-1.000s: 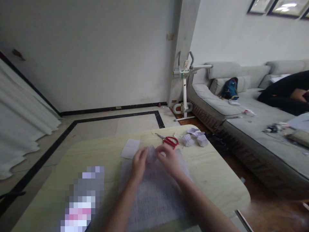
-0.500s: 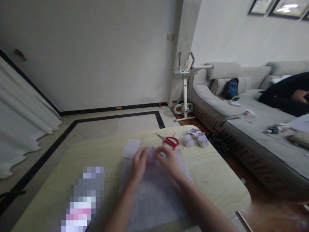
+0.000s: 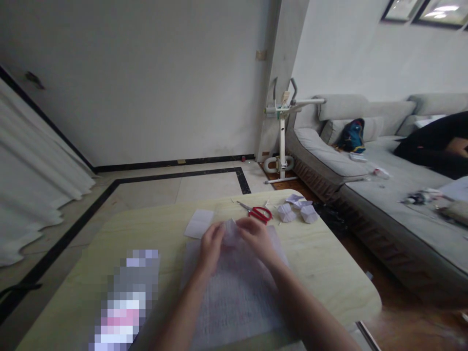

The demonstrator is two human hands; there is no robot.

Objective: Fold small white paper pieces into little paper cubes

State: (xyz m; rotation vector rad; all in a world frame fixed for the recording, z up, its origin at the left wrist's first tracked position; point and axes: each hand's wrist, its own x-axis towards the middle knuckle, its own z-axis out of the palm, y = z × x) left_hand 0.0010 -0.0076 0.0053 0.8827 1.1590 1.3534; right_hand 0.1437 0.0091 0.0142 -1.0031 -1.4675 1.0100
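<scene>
My left hand and my right hand meet over a small piece of white paper, each pinching one side of it. The piece sits above a large printed sheet that lies on the pale wooden table under my forearms. Both hands have their fingers curled closed on the paper. Red-handled scissors lie just beyond my right hand. A flat white paper square rests beyond my left hand.
Several folded white paper shapes sit at the table's far right corner. A blurred-out object lies on the table at my left. A grey sofa with a blue bag and a person in dark clothes is at the right. An exercise machine stands by the wall.
The hands stay together on the small paper, with only slight finger shifts; the right hand's fingers have moved a little lower over it. The view has drifted slightly.
</scene>
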